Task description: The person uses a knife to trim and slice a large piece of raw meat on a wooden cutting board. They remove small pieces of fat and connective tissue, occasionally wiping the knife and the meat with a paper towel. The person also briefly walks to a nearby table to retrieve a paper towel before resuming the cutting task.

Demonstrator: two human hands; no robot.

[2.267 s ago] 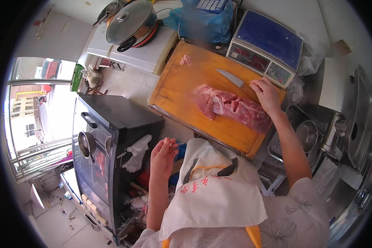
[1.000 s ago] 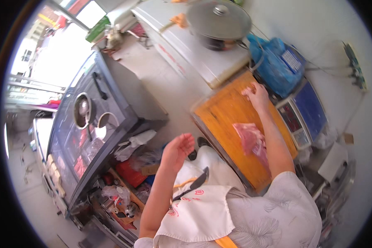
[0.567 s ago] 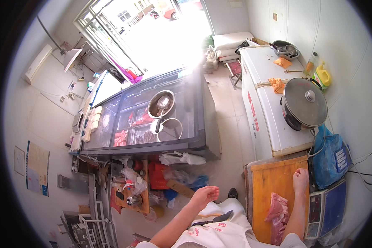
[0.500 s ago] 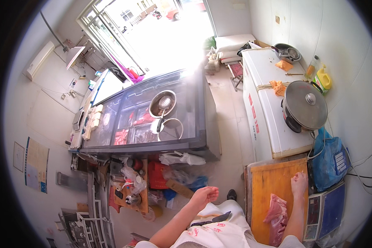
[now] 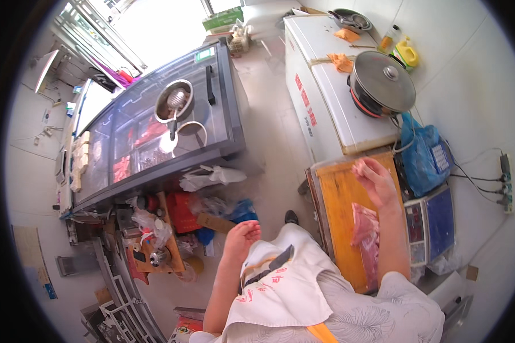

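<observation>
Left hand (image 5: 242,240) loosely curled, right hand (image 5: 377,182) farther forward, curled inward, right forearm (image 5: 393,243) bare

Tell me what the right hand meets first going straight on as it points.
Beyond the wooden board, the right hand would likely meet the near end of the white chest, though depth is unclear and it may pass above.

The board (image 5: 336,220) is wood, smooth and faintly glossy; the meat (image 5: 368,234) looks moist; the apron (image 5: 297,280) is matt, creased cloth; the lid (image 5: 375,83) is smooth, greyish glass under a shiny metallic knob (image 5: 390,72); the white chest (image 5: 352,120) is glossy; the blue bag (image 5: 420,160) is thin, crinkled plastic; the jug (image 5: 407,55), smooth plastic; the bowl (image 5: 162,104), shiny metal.
</observation>
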